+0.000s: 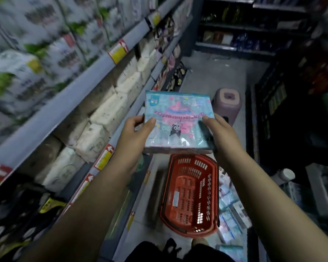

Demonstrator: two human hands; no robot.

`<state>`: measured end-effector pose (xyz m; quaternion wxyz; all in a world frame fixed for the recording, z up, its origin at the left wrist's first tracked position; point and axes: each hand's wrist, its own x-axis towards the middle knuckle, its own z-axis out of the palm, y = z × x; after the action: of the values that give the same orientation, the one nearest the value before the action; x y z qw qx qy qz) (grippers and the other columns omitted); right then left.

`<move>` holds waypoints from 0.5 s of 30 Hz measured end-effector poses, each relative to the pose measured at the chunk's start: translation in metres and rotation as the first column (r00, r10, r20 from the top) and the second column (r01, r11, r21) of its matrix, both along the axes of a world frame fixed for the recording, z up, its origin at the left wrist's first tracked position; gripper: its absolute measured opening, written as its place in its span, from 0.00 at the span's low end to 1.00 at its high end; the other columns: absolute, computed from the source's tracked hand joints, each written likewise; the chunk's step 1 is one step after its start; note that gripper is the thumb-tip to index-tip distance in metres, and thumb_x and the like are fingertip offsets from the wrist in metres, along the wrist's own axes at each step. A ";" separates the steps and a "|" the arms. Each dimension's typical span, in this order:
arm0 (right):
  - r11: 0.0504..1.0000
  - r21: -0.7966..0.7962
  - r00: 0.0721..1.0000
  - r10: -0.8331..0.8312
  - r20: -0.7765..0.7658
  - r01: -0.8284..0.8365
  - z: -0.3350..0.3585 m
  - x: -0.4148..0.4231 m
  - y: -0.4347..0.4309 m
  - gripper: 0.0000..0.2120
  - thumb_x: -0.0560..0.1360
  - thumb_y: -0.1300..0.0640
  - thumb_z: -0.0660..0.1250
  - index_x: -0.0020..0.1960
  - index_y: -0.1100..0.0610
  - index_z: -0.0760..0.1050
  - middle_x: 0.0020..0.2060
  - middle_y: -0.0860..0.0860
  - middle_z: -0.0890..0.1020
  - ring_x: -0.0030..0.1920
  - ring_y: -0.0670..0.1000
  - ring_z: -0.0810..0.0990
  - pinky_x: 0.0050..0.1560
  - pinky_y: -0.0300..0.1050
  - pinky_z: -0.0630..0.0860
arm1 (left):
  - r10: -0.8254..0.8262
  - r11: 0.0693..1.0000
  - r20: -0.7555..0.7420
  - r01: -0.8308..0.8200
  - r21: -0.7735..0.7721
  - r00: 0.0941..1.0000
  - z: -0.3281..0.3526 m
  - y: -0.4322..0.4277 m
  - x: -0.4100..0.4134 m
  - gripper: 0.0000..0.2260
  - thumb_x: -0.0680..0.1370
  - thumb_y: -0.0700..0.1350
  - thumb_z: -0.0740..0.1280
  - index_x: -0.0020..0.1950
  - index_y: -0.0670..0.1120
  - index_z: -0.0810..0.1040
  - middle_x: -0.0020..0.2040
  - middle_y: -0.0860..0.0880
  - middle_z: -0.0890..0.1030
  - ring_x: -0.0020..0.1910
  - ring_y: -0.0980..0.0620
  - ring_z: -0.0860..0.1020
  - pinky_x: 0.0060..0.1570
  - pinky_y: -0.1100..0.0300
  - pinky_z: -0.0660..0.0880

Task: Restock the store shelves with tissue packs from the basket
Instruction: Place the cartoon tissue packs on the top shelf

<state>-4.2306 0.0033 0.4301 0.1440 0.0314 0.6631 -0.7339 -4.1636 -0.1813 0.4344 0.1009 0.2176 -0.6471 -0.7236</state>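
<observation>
Entry, aisle side: 1 flat light-blue plastic-wrapped tissue pack [178, 120] with pink cartoon print is held level in the air at about the middle of the view, its printed face up and the lettering upside down from where the person stands. The left hand [134, 135] grips its left edge, thumb laid on the top face and fingers curled round the side. The right hand [220, 135] grips the right edge the same way, thumb on top; the rest of its fingers are hidden under the pack. Both bare forearms reach forward from the bottom of the view. Directly below the pack, on the pale floor, stands 1 red perforated plastic basket [187, 197], its slotted bottom showing. Just right of the basket lies a loose heap of light-blue wrapped packs [229, 205], blurred. Beyond the held pack stands 1 mauve plastic stool [228, 103]. To the left runs a grey metal shelf edge [64, 103] carrying red-and-yellow price labels [118, 51]; under it sits a row of white soft packs [106, 114], and above it white-and-green wrapped packs [27, 69], heavily blurred. Dark shelving [244, 35] closes the far end of the aisle; goods there are too dim to tell.
</observation>
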 end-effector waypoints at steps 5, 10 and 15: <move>0.993 -0.098 0.995 0.055 -0.078 -0.063 0.041 -0.023 -0.009 0.19 0.75 0.49 0.66 0.64 0.54 0.73 0.56 0.52 0.82 0.54 0.51 0.82 0.51 0.48 0.77 | 0.104 0.994 -0.129 -0.107 -0.015 0.986 0.045 -0.001 0.000 0.11 0.81 0.47 0.65 0.61 0.47 0.76 0.56 0.47 0.83 0.54 0.49 0.82 0.55 0.51 0.78; 0.948 -0.208 0.971 0.228 -0.075 -0.239 0.077 -0.049 -0.008 0.21 0.81 0.45 0.54 0.60 0.58 0.77 0.55 0.56 0.84 0.54 0.53 0.82 0.55 0.49 0.75 | 0.114 0.993 -0.265 -0.105 0.048 0.957 0.075 0.007 0.005 0.20 0.76 0.55 0.68 0.66 0.47 0.75 0.60 0.49 0.82 0.61 0.49 0.79 0.63 0.49 0.74; 0.851 -0.279 0.893 0.394 -0.218 -0.444 0.106 -0.071 0.002 0.28 0.84 0.44 0.45 0.60 0.58 0.78 0.55 0.55 0.84 0.58 0.53 0.81 0.58 0.47 0.76 | 0.191 0.975 -0.285 -0.214 -0.051 0.939 0.088 0.017 0.015 0.34 0.68 0.48 0.75 0.73 0.44 0.70 0.62 0.48 0.80 0.59 0.53 0.80 0.59 0.58 0.76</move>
<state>-4.3021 0.0053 0.5358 0.2526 -0.1944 0.5342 -0.7830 -4.1484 -0.1647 0.5220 0.2736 0.1752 -0.6295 -0.7058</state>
